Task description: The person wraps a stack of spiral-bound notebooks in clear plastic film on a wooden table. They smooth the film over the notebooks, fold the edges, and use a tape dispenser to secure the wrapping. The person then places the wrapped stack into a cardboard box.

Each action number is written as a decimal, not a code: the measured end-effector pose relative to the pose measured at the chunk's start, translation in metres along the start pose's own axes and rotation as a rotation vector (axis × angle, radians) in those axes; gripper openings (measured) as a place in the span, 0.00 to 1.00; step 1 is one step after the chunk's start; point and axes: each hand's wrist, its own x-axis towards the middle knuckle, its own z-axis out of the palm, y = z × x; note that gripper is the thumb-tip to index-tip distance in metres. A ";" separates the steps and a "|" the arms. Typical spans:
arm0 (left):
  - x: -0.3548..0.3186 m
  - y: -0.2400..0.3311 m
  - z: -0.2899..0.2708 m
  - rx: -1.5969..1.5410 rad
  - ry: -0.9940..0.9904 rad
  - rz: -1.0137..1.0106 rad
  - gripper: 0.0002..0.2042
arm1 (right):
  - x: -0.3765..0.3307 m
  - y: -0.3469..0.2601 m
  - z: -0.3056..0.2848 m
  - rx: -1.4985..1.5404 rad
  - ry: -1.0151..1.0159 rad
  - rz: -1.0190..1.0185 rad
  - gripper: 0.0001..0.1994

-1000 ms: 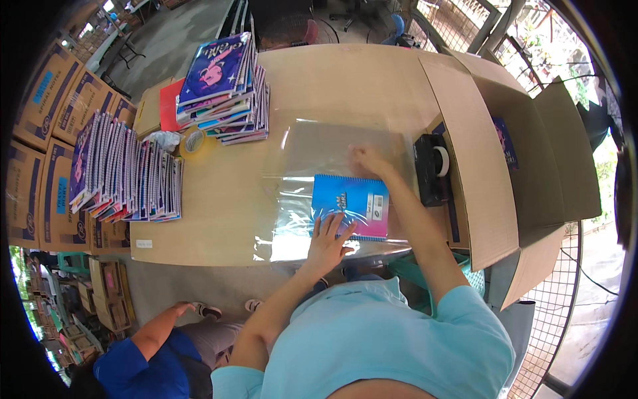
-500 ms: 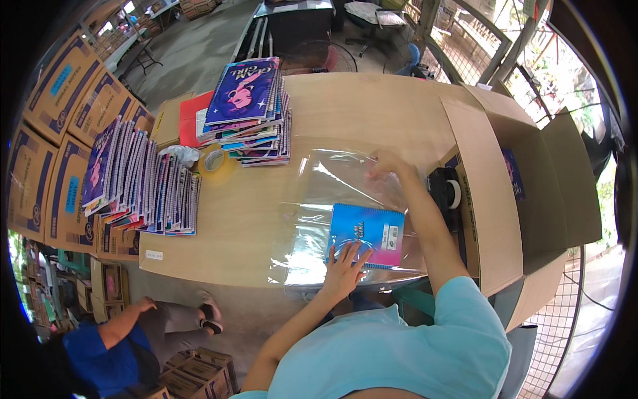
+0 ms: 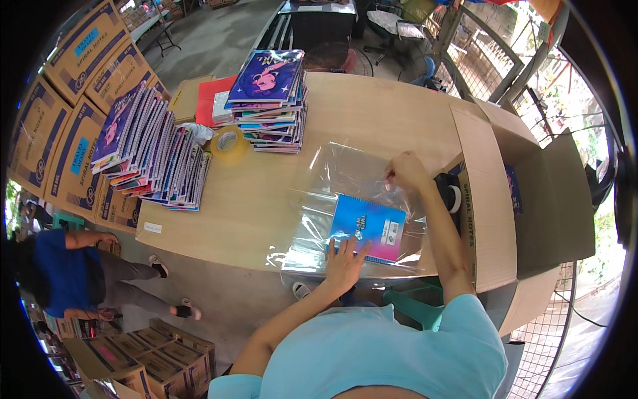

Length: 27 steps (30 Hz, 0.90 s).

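Note:
A blue-and-pink spiral notebook (image 3: 379,229) lies on a sheet of clear plastic film (image 3: 309,233) near the table's front edge. My left hand (image 3: 345,265) rests on the notebook's lower left part, fingers spread. Beyond the notebook's upper right corner, my right hand (image 3: 407,171) has its fingers curled together at the far part of the film, pinching it. The film reaches out past the notebook on several sides and shines with reflections.
Two stacks of spiral notebooks, one upright (image 3: 266,76) and one leaning (image 3: 149,146), stand left on the table (image 3: 372,106). Between them lies a tape roll (image 3: 229,143). An open carton (image 3: 488,213) and a black tape dispenser (image 3: 446,186) are at right. Another person (image 3: 53,272) stands at left.
My right hand's fingers have curled in on the film, and the hand has come slightly nearer. My left hand stays on the notebook. The other person has shifted left and now shows upright.

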 end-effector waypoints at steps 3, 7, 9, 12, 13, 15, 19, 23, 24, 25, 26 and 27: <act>0.002 0.008 0.000 0.046 0.038 -0.017 0.34 | -0.028 -0.016 0.009 -0.178 0.040 0.020 0.06; -0.005 0.016 0.015 0.035 0.044 -0.076 0.35 | -0.065 -0.048 0.012 -0.101 0.346 -0.284 0.05; -0.003 0.023 0.013 -0.006 0.013 -0.108 0.37 | -0.083 -0.060 0.025 -0.043 0.323 -0.228 0.06; -0.007 0.024 0.024 0.018 0.019 -0.102 0.38 | -0.105 -0.087 0.051 0.002 0.341 -0.165 0.07; -0.007 0.024 0.027 -0.001 0.027 -0.110 0.38 | -0.112 -0.097 0.061 0.010 0.354 -0.143 0.07; -0.009 0.025 0.033 -0.039 0.042 -0.122 0.38 | -0.125 -0.115 0.078 0.032 0.358 -0.079 0.07; -0.012 0.023 0.047 -0.010 0.038 -0.124 0.33 | -0.134 -0.137 0.105 0.121 0.446 0.056 0.07; -0.012 0.019 0.064 0.090 0.040 -0.144 0.22 | -0.128 -0.145 0.113 0.164 0.475 0.079 0.06; -0.012 0.021 0.065 0.108 -0.002 -0.168 0.19 | -0.129 -0.146 0.116 0.184 0.484 0.089 0.05; -0.010 0.021 0.066 0.119 0.003 -0.169 0.19 | -0.131 -0.147 0.118 0.204 0.493 0.099 0.05; -0.007 0.020 0.067 0.130 0.007 -0.171 0.19 | -0.130 -0.146 0.119 0.206 0.491 0.103 0.05; -0.006 0.020 0.069 0.140 0.009 -0.172 0.19 | -0.129 -0.144 0.121 0.208 0.487 0.109 0.05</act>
